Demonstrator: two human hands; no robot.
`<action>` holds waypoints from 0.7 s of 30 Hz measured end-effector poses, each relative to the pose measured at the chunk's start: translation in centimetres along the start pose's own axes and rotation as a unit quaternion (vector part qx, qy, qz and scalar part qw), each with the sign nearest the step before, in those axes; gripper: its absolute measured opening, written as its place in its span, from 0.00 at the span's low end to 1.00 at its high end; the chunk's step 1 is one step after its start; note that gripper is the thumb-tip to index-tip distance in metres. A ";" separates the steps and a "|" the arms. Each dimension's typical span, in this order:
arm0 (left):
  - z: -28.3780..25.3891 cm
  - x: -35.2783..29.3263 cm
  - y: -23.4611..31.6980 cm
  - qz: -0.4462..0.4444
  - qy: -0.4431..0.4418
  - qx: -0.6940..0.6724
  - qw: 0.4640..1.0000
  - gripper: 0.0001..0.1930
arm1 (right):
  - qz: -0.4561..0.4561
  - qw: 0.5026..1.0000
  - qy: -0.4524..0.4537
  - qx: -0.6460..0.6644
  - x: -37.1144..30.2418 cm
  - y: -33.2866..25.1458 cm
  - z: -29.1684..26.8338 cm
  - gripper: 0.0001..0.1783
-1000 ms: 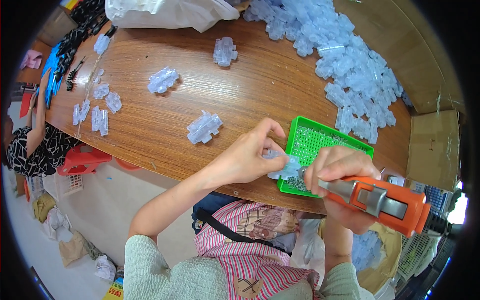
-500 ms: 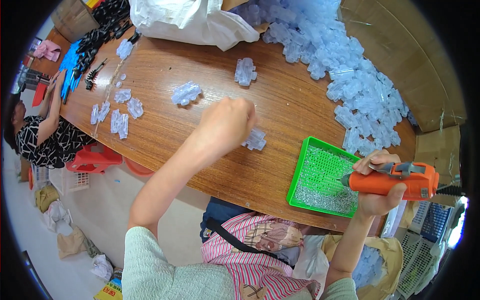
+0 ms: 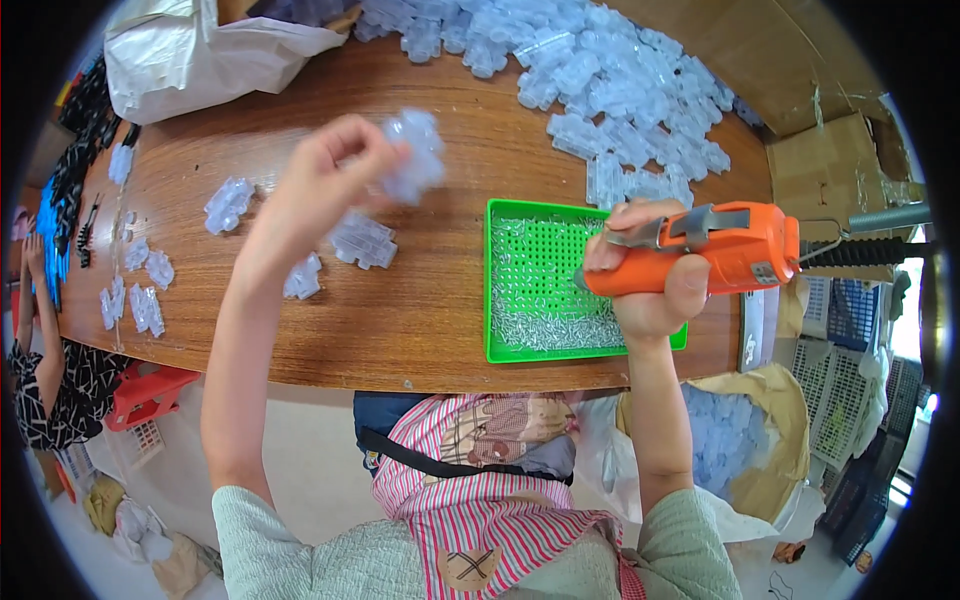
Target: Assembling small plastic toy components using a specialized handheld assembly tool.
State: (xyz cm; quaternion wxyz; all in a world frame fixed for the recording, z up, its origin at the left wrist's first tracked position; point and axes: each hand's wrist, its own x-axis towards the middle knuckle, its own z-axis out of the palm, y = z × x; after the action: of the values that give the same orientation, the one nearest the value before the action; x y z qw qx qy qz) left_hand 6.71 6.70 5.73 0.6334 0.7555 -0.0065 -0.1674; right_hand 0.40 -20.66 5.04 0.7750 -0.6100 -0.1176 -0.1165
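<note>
My left hand (image 3: pixel 345 165) is raised over the table, thumb and fingers pinched at the edge of a clear plastic piece (image 3: pixel 418 158), which is blurred by motion. Below it, another clear block (image 3: pixel 363 240) and a smaller one (image 3: pixel 302 277) lie on the wood. My right hand (image 3: pixel 645 285) grips an orange electric screwdriver (image 3: pixel 710 250) lying sideways, its tip pointing left. That tip is above a green perforated tray (image 3: pixel 489 290) that holds many small silvery screws (image 3: pixel 560 331).
A heap of clear plastic pieces (image 3: pixel 620 90) covers the far right by a cardboard box (image 3: pixel 820 165). A white sack (image 3: pixel 200 65) stands far left. Several clear pieces (image 3: pixel 147 310) lie at left, near black cords (image 3: pixel 85 150). Another person's arms (image 3: pixel 35 290) reach in at the left edge.
The view has shifted to the right. My left hand has lifted and now shows a clear piece at its fingers. My right hand still holds the screwdriver by the green tray.
</note>
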 end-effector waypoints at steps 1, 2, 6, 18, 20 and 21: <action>1.0 -1.7 0.1 -0.043 -0.068 -0.054 0.995 0.09 | 0.007 1.000 0.003 0.002 -0.1 0.3 0.1 0.38; 1.9 -3.2 0.1 -0.086 -0.134 -0.109 0.981 0.07 | 0.007 1.000 -0.010 -0.014 -0.1 0.4 0.2 0.40; 4.9 -6.8 -1.7 -0.108 -0.202 -0.144 0.963 0.18 | -0.001 0.998 -0.025 -0.053 -0.3 0.6 0.9 0.43; 6.4 -7.1 -3.2 -0.166 -0.214 -0.157 0.950 0.20 | 0.008 0.996 -0.038 -0.074 -0.6 1.3 0.7 0.41; 6.2 -7.4 -3.3 -0.161 -0.212 -0.164 0.950 0.20 | 0.000 0.996 -0.042 -0.077 -0.7 1.2 1.2 0.41; 6.2 -7.3 -3.3 -0.162 -0.211 -0.169 0.949 0.19 | -0.001 0.996 -0.043 -0.076 -0.6 1.3 1.1 0.41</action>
State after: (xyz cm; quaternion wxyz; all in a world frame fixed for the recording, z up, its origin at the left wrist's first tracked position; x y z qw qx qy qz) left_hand -2.50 3.07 3.46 0.7005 0.5755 0.0102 -0.4220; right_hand 0.16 -19.25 3.92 0.7205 -0.6713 -0.1423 -0.0995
